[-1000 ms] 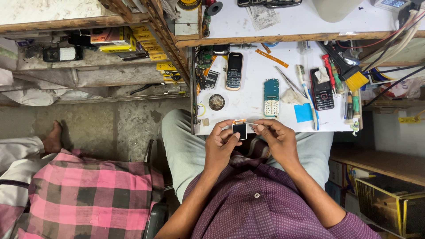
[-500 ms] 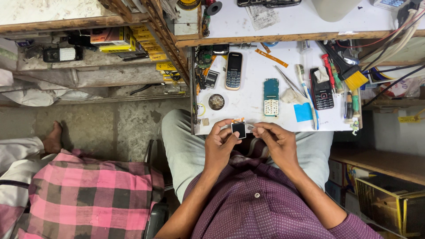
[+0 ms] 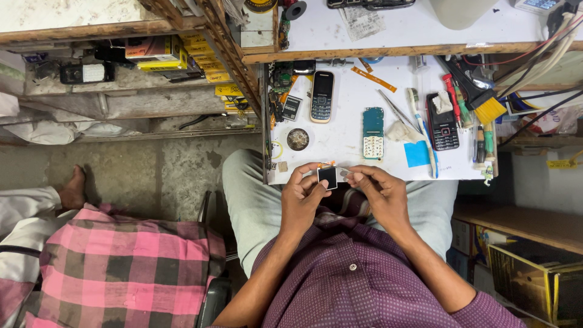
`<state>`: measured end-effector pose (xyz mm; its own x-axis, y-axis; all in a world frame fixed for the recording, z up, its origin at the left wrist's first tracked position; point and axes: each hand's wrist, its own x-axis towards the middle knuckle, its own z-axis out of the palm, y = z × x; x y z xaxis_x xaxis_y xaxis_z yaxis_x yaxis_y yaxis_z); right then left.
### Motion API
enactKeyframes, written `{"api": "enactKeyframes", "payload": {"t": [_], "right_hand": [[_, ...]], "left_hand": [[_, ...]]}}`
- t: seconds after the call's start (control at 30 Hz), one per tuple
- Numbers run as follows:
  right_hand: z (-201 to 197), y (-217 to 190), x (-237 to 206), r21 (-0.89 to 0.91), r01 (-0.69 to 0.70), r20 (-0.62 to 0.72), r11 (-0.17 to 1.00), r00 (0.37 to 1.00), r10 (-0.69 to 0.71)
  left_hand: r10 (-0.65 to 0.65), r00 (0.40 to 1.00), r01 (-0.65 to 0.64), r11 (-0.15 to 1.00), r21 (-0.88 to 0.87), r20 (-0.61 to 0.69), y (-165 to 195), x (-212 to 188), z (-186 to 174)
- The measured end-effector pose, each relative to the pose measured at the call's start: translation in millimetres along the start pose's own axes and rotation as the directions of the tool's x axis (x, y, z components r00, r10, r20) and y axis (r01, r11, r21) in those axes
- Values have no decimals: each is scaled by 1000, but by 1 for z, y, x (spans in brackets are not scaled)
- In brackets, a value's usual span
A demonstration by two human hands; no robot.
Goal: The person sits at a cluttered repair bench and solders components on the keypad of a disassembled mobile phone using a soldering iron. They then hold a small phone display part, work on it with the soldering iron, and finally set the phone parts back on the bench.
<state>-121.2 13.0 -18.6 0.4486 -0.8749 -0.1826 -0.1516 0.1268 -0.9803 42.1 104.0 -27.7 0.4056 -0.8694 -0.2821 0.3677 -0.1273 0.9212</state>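
The white worktop (image 3: 346, 140) was the bright patch: on it lay a silver-and-black phone (image 3: 321, 96), a teal circuit board (image 3: 373, 132) with pale keys, a blue square (image 3: 416, 153), a black phone (image 3: 443, 127) and a yellow-bristled brush (image 3: 489, 108). At its near edge the small screen (image 3: 327, 177) was black, white-rimmed. Below the worktop were a maroon dotted shirt (image 3: 358, 279) and, to the left, a pink-and-grey checked cloth (image 3: 115, 267)
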Motion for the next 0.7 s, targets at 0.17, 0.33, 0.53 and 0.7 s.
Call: {"api": "enactKeyframes", "payload": {"t": [0.17,0.33,0.53,0.7], "right_hand": [[0,1,1,-3,-20,12,1000,1000,20],[1,0,1,1,-22,-13,1000,1000,22],[1,-2,1,31,-29,-2,999,1000,29],[0,0,1,9,-34,-10,999,999,34]], "left_hand": [[-1,1000,1,1000,5,5,-1,1,1],[7,1000,-7,1000,14,2,-1,0,0],[13,1000,-13,1000,9,-4,-3,1,1],[23,1000,-23,1000,18,-6,-5,0,0]]}}
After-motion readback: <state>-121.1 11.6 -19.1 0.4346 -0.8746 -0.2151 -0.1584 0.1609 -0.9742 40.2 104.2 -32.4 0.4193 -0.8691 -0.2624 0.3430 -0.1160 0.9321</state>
